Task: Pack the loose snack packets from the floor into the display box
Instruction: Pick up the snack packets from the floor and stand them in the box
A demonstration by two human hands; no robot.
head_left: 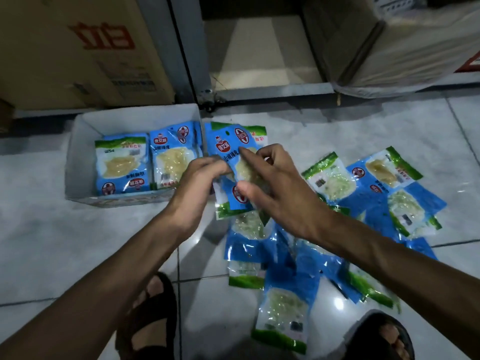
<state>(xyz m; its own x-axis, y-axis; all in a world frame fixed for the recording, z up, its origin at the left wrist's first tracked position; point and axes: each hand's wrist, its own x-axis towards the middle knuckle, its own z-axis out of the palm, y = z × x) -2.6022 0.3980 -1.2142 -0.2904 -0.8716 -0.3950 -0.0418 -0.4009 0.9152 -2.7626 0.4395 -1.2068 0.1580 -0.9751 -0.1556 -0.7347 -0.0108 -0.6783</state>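
A white display box (85, 131) lies on the floor at left, with blue-and-green snack packets (122, 167) laid flat in it in two stacks. Just right of the box, both my hands hold a small bunch of blue packets (228, 149) above the floor. My left hand (200, 178) grips the bunch's left edge with curled fingers. My right hand (270, 183) pinches it from the right, thumb in front and fingers over the top. Several loose packets (283, 302) are scattered on the tiles under and to the right of my right arm.
Large cardboard cartons (78, 53) stand behind the box at the back left, a wrapped carton (405, 48) at the back right, with a metal shelf post (187, 55) between them. My sandalled feet (153, 307) stand on the pale tiled floor near the packets.
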